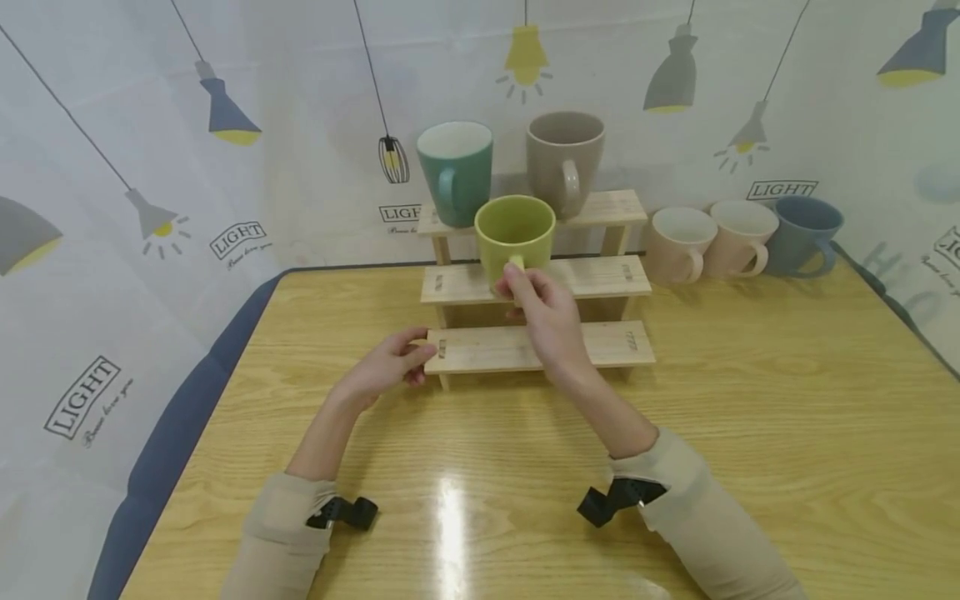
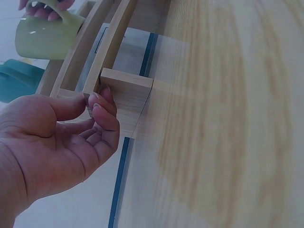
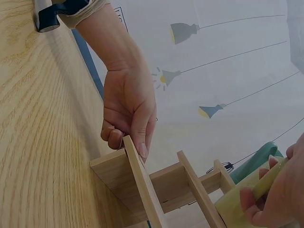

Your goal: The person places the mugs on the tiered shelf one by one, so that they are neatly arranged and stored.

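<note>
My right hand [image 1: 551, 325] pinches the handle of a yellow-green mug [image 1: 515, 229], which is upright at the middle step of a three-step wooden rack [image 1: 487, 348]. In the right wrist view the fingers curl through the handle of that mug [image 3: 237, 202]. My left hand [image 1: 386, 362] grips the left end of the lowest step, thumb on top and fingers beneath, as the left wrist view shows around the board end [image 2: 97, 85]. On the top step stand a teal mug [image 1: 457, 179] and a taupe mug [image 1: 564, 162], handles toward me.
Right of the rack, two pale pink mugs [image 1: 678, 246] and a blue-grey mug [image 1: 806, 233] stand in a row along the back of the wooden table [image 1: 750, 433]. Behind them hangs a white sheet [image 1: 315, 100] printed with lamps. A dark blue edge [image 1: 195, 400] borders the table's left side.
</note>
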The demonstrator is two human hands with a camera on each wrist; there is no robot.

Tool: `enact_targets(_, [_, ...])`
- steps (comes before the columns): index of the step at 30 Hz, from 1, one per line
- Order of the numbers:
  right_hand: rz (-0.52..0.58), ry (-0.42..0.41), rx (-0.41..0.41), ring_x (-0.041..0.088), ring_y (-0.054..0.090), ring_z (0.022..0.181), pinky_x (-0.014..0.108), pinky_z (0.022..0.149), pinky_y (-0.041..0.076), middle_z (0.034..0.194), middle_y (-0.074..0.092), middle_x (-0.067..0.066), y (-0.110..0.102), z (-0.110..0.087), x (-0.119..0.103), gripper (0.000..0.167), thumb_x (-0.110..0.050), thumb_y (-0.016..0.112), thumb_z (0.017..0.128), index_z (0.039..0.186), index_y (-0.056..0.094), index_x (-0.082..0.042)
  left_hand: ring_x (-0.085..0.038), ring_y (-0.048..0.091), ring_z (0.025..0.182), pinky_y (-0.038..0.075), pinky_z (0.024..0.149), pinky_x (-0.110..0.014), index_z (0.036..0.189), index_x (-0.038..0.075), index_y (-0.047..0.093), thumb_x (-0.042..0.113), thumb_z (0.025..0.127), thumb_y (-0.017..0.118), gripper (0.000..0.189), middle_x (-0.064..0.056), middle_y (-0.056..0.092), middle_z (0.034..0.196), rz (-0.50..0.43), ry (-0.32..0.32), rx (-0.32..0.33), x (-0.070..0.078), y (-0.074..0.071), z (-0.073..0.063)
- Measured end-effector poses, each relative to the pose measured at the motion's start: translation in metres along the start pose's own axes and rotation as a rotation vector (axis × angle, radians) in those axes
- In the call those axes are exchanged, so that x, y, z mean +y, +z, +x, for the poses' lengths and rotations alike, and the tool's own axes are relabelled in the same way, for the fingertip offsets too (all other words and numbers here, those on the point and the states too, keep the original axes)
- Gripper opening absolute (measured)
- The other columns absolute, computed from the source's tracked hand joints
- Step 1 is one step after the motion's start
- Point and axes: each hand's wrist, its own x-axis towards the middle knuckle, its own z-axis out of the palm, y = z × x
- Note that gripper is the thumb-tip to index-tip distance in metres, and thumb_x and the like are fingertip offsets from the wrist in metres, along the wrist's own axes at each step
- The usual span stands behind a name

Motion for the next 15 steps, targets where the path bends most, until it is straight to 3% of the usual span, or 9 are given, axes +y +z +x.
enact_targets(3, [-0.056,0.000,0.015,0.032,0.056,0.099,0.027,0.078,0.050,0.103,0.063,0.019,-0.002,0.000,-0.002,0.035,-0.028,0.059,0.104,0.101,0.066,0.007,-0.015,0.056,0.078,0.052,0.076,-0.029,0.157,-0.008,0.018,0.020,0.110,0.047,0.062,-0.009,0.056,0.090,0.001,-0.002,-0.001,0.000,0.000,-0.001])
enact_targets(9, [-0.208,-0.026,0.035,0.018,0.055,0.090,0.029,0.077,0.046,0.098,0.063,0.013,-0.008,-0.001,-0.006,0.035,-0.032,0.064,0.101,0.105,0.068,0.003,-0.015,0.056,0.078,0.052,0.076,-0.030,0.157,-0.008,0.017,0.021,0.110,0.047,0.063,-0.009,0.057,0.091,0.006,-0.008,-0.006,-0.001,0.000,-0.001])
enact_targets(15, [-0.241,-0.036,0.017,0.018,0.057,0.094,0.032,0.077,0.047,0.102,0.063,0.010,-0.018,-0.002,-0.009,0.036,-0.035,0.066,0.099,0.110,0.065,0.000,-0.016,0.056,0.078,0.052,0.076,-0.029,0.157,-0.006,0.018,0.021,0.110,0.047,0.062,-0.009,0.056,0.091,0.007,-0.012,-0.002,0.002,0.000,-0.002])
